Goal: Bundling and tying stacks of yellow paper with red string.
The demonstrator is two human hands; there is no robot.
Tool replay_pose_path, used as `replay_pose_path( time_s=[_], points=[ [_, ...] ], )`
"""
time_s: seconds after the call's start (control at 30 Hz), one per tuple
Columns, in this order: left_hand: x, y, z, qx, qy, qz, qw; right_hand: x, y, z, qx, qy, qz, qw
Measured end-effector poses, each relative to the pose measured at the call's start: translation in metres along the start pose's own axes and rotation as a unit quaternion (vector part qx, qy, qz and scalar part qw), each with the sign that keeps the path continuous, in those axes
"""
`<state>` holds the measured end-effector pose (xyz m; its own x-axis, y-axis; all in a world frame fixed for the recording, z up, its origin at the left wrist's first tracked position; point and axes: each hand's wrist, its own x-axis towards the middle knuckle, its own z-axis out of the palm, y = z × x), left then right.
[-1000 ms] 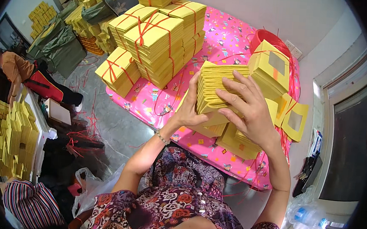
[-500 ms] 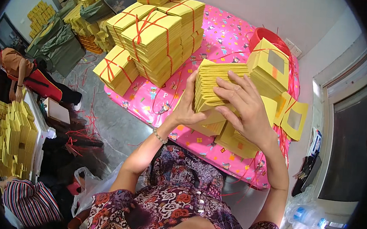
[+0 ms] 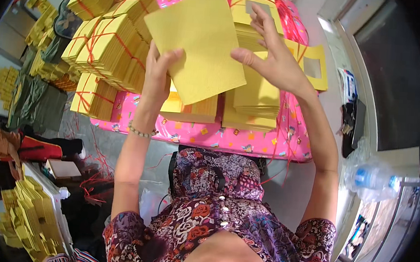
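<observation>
My left hand [image 3: 158, 76] grips the left edge of a stack of yellow paper envelopes [image 3: 196, 47], thumb on top and fingers underneath. Its broad plain face is turned up, tilted above the pink table; how thick the stack is cannot be seen. At its right edge is my right hand [image 3: 278, 60], fingers spread and thumb tip close to the edge; whether it touches is unclear. Below the held stack lie more yellow piles, one at the left [image 3: 189, 112] and another at the right [image 3: 256, 102]. Behind my right hand stands a pile with a grey window [image 3: 254, 24].
Bundles tied with red string [image 3: 109, 46] are piled on the table's left. Loose red strings [image 3: 295, 25] hang at its right, beside a yellow piece with a cut-out [image 3: 321, 66]. A person [image 3: 4, 146] and more yellow stacks [image 3: 28, 215] are at the far left.
The stack has turned from showing its layered edges to lying face up, and has moved up and left. My right hand has come off its top and opened. The view has shifted.
</observation>
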<state>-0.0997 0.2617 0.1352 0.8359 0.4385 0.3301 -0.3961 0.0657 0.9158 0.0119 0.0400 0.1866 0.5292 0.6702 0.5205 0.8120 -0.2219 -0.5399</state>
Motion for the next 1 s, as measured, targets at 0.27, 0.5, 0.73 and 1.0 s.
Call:
replay_pose_path(
  time_s=[0.27,0.5,0.73,1.0],
  points=[
    [0.016,-0.025,0.079,-0.142,-0.116,-0.301,0.936,-0.052,0.043,-0.032,0.253,-0.049,0.328,0.909],
    [0.020,-0.058,0.098,-0.143,-0.160,-0.410,0.887,-0.079,0.062,-0.041,0.274,-0.060,0.392,0.876],
    [0.028,-0.057,0.094,-0.129,-0.171,-0.400,0.891,-0.083,0.062,-0.033,0.302,-0.020,0.364,0.881],
    [0.028,-0.059,0.087,-0.112,-0.150,-0.384,0.904,-0.079,0.069,-0.025,0.297,-0.038,0.358,0.885]
  ],
)
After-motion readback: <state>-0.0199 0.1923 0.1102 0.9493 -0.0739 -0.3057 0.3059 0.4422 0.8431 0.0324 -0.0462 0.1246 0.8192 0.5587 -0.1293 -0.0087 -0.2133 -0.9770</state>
